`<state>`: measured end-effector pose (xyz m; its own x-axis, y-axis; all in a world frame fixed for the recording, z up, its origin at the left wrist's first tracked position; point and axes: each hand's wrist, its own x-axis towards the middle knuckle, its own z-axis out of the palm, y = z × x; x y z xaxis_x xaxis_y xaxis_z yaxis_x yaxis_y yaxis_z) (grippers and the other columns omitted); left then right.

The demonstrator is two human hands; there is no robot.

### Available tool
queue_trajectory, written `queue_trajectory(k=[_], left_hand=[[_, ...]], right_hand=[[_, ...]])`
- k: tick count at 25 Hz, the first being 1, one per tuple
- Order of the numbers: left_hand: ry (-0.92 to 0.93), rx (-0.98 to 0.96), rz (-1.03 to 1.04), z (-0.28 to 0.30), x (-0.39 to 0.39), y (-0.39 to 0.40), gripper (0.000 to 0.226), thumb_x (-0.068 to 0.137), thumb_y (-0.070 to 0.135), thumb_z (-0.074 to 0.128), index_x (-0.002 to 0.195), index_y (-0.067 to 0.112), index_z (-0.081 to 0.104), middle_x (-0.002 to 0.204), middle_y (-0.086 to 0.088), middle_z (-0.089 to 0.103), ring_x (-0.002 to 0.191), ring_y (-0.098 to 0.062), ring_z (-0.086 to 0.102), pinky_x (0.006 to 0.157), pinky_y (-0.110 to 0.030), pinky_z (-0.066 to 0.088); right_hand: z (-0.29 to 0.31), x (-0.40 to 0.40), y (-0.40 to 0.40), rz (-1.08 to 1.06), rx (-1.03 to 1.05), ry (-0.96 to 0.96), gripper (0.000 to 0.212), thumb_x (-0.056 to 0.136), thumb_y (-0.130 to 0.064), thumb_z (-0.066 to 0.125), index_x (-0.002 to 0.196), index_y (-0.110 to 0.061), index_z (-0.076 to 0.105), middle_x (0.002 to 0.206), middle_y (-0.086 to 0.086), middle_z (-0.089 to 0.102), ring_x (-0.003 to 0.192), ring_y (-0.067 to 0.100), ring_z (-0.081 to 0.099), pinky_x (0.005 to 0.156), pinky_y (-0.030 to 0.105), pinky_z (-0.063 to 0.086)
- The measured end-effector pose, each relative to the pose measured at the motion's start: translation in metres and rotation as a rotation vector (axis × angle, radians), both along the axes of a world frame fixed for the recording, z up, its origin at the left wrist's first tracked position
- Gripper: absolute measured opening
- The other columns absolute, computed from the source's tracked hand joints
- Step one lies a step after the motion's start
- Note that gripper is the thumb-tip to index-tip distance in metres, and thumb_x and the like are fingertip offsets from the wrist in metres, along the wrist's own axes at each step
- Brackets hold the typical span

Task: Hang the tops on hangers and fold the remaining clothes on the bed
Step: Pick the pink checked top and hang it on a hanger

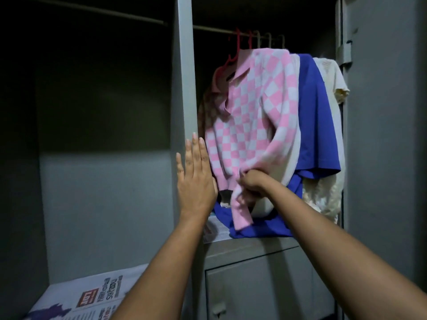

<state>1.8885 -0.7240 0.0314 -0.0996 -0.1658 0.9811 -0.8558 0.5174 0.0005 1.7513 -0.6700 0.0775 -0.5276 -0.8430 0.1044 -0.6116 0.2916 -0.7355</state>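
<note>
Gripping checkered top (249, 107) hem: right hand (253, 184); left hand (196, 176) flat, fingers straight; newspaper (92, 296) text illegible.

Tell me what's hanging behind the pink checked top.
A blue top, then a cream top behind it. Their hangers' shoulders are covered; only hooks show on the rod.

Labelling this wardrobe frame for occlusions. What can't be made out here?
- Head view: what the right hand grips beyond the pink-and-white checked knit top; its curled fingers are buried in the fabric.
- Hangers under the blue top and cream lace top: covered by cloth; only hooks show on the metal rail.
- Left compartment's upper part: too dark.
- Newspaper text: cut by the edge and the left forearm.
</note>
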Motion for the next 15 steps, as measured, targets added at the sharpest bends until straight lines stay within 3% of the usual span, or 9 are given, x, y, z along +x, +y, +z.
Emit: queue_trajectory(k=[1,3,5,8,10,13,15], left_hand=[[-0.001,0.007,0.004,0.000,0.000,0.000,0.088,0.081,0.011,0.054,0.151,0.001,0.001,0.159,-0.014,-0.002,0.148,-0.027,-0.002,0.119,-0.047,0.007],[-0.017,0.011,0.027,0.000,-0.001,-0.001,0.088,0.081,0.014,0.053,0.151,0.001,0.000,0.159,-0.015,-0.003,0.148,-0.027,-0.002,0.120,-0.048,0.007],[-0.021,0.017,0.039,0.000,-0.001,-0.002,0.089,0.082,0.015,0.054,0.151,0.001,-0.001,0.160,-0.014,-0.003,0.148,-0.027,-0.002,0.120,-0.048,0.008],[-0.016,0.045,0.008,0.000,0.000,-0.002,0.089,0.084,0.017,0.053,0.151,0.003,-0.003,0.160,-0.013,-0.005,0.148,-0.026,-0.003,0.120,-0.048,0.009],[-0.031,0.079,-0.033,0.001,0.001,0.001,0.086,0.088,0.025,0.050,0.151,0.003,-0.004,0.160,-0.013,-0.006,0.148,-0.026,-0.005,0.120,-0.048,0.009],[-0.076,0.191,-0.088,0.005,0.009,0.013,0.086,0.091,0.040,0.043,0.151,0.005,-0.008,0.159,-0.012,-0.011,0.147,-0.025,-0.010,0.120,-0.047,0.003],[-0.047,0.283,-0.216,-0.003,0.012,0.033,0.086,0.091,0.042,0.042,0.151,0.006,-0.009,0.160,-0.009,-0.013,0.147,-0.023,-0.012,0.120,-0.043,0.000]], right_hand=[[0.004,0.005,-0.014,0.078,-0.111,-0.149,0.037,0.102,-0.016,0.040,0.124,0.010,0.052,0.114,0.025,0.062,0.098,0.033,0.062,0.084,0.035,0.049],[-0.002,0.008,-0.041,0.214,-0.217,-0.373,0.029,0.096,-0.012,0.050,0.120,0.004,0.055,0.082,0.016,0.060,0.066,0.024,0.059,0.058,0.030,0.053],[-0.030,-0.002,-0.066,0.180,-0.189,-0.578,0.024,0.099,-0.022,0.044,0.118,-0.008,0.048,0.079,0.013,0.059,0.056,0.021,0.059,0.053,0.029,0.054],[-0.071,-0.005,-0.051,0.174,0.008,-0.688,0.017,0.099,-0.010,0.043,0.100,-0.001,0.057,0.076,0.017,0.064,0.061,0.022,0.065,0.053,0.027,0.057],[-0.085,-0.009,-0.025,0.203,0.076,-0.719,0.018,0.096,-0.001,0.049,0.109,0.001,0.062,0.093,0.015,0.063,0.076,0.018,0.062,0.052,0.020,0.055],[-0.087,-0.016,0.020,0.166,-0.068,-0.779,0.028,0.096,0.003,0.049,0.122,0.004,0.057,0.117,0.009,0.061,0.095,0.014,0.059,0.059,0.015,0.054],[-0.085,-0.023,0.061,0.056,-0.141,-0.767,0.024,0.095,-0.002,0.053,0.119,0.002,0.056,0.104,0.015,0.057,0.085,0.021,0.061,0.050,0.020,0.055]])
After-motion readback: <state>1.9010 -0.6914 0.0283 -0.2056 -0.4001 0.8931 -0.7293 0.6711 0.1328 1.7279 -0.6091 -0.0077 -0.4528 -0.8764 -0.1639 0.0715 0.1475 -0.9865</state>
